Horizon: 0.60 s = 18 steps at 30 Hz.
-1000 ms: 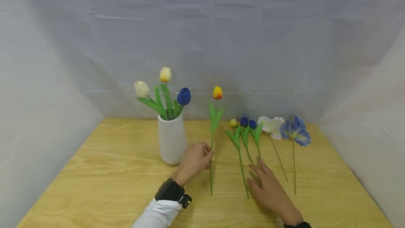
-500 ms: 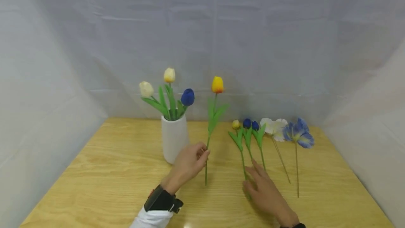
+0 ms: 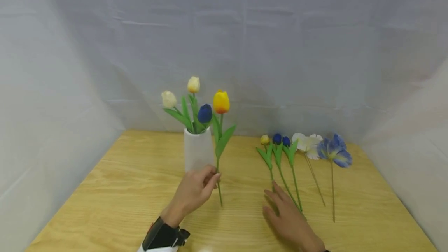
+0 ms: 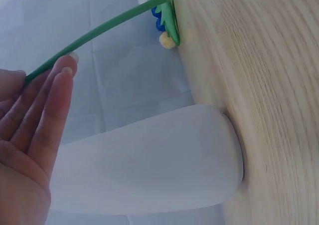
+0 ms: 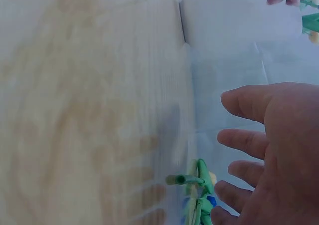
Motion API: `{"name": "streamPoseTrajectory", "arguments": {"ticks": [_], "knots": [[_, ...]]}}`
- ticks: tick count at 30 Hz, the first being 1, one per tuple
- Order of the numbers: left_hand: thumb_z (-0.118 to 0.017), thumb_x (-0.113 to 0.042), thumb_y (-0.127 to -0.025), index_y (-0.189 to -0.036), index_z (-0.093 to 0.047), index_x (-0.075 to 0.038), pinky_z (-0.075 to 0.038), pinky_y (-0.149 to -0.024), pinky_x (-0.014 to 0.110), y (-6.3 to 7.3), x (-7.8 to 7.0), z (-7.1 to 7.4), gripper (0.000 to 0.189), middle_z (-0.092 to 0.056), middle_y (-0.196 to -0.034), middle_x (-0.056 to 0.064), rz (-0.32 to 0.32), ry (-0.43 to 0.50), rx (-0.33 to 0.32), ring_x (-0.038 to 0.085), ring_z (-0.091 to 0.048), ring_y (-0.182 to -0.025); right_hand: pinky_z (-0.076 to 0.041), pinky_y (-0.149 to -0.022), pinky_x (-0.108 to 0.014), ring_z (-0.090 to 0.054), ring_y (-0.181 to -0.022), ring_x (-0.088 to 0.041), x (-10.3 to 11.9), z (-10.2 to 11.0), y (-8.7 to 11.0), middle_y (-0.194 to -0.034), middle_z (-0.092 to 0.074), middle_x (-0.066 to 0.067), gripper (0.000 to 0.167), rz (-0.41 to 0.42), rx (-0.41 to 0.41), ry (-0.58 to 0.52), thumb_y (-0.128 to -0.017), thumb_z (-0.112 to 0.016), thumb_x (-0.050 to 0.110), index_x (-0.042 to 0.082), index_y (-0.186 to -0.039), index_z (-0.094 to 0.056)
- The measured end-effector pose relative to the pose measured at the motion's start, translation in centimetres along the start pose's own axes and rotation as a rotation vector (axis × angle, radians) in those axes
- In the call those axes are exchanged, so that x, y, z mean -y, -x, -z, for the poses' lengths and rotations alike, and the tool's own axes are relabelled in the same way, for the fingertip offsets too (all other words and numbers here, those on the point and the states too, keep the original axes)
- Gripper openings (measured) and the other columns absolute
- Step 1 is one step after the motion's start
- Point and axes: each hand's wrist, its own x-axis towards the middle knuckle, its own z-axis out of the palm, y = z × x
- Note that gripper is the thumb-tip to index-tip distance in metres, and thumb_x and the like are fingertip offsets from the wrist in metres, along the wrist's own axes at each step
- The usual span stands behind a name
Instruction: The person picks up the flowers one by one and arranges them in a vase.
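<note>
My left hand (image 3: 194, 190) pinches the green stem of a yellow-orange tulip (image 3: 221, 102) between thumb and fingertips. The tulip stands nearly upright just right of a white vase (image 3: 196, 151), its stem end above the table. In the left wrist view the stem (image 4: 114, 23) runs out past the fingertips, and the vase (image 4: 149, 165) is close beyond the hand. Two whitish tulips (image 3: 169, 99) and a blue tulip (image 3: 205, 113) stand in the vase. My right hand (image 3: 290, 221), fingers spread and holding nothing, is above the lower stem of a small yellow tulip (image 3: 265, 140), partly hiding it.
Two blue tulips (image 3: 277, 139) lie beside the yellow one. Further right lie a white broad-petalled flower (image 3: 307, 145) and a blue-violet one (image 3: 335, 151) on thin brown stems. Pale cloth (image 3: 245, 49) hangs behind and at both sides of the wooden table (image 3: 122, 189).
The left hand has brought the yellow-orange tulip up off the table and leftward to the vase. The right hand has shifted slightly left and toward the front edge, still spread.
</note>
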Motion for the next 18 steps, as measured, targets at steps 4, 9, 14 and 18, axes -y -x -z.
{"name": "streamPoseTrajectory", "arguments": {"ticks": [4, 9, 14, 18], "knots": [[-0.064, -0.006, -0.090, -0.087, -0.062, -0.008, -0.049, -0.054, 0.017, 0.1, -0.7, 0.5, 0.004, -0.068, -0.075, -0.002, -0.029, 0.025, -0.017, 0.004, -0.061, -0.060, -0.028, -0.103, -0.059, -0.026, -0.137, -0.038, 0.0, 0.0, 0.0, -0.154, -0.022, -0.015, 0.049, 0.002, -0.002, 0.007, -0.097, -0.053, 0.035, 0.009, -0.139, -0.048], [-0.065, -0.002, -0.088, -0.090, -0.062, -0.006, -0.050, -0.056, 0.016, -0.4, -1.5, 1.8, 0.006, -0.069, -0.076, 0.002, -0.079, 0.023, -0.096, 0.009, -0.065, -0.062, -0.029, -0.102, -0.059, -0.026, -0.137, -0.038, 0.0, -0.1, 0.0, -0.155, -0.021, -0.014, 0.048, 0.000, 0.005, -0.002, -0.098, -0.053, 0.034, 0.009, -0.139, -0.048], [-0.067, 0.001, -0.085, -0.089, -0.061, -0.004, -0.050, -0.054, 0.017, -1.9, -1.9, 3.7, 0.009, -0.069, -0.075, 0.002, -0.171, -0.059, -0.207, 0.007, -0.065, -0.061, -0.028, -0.102, -0.060, -0.025, -0.137, -0.039, 0.1, 0.0, 0.0, -0.155, -0.021, -0.015, 0.049, -0.004, 0.011, -0.005, -0.097, -0.053, 0.035, 0.009, -0.139, -0.048], [-0.066, 0.002, -0.084, -0.089, -0.062, -0.004, -0.051, -0.053, 0.021, -3.3, -2.2, 5.6, 0.009, -0.070, -0.074, 0.002, -0.206, -0.099, -0.298, 0.008, -0.065, -0.060, -0.027, -0.102, -0.061, -0.024, -0.137, -0.039, 0.3, 0.1, -0.1, -0.155, -0.019, -0.015, 0.049, -0.011, 0.020, -0.019, -0.097, -0.054, 0.032, 0.008, -0.139, -0.047]]}}
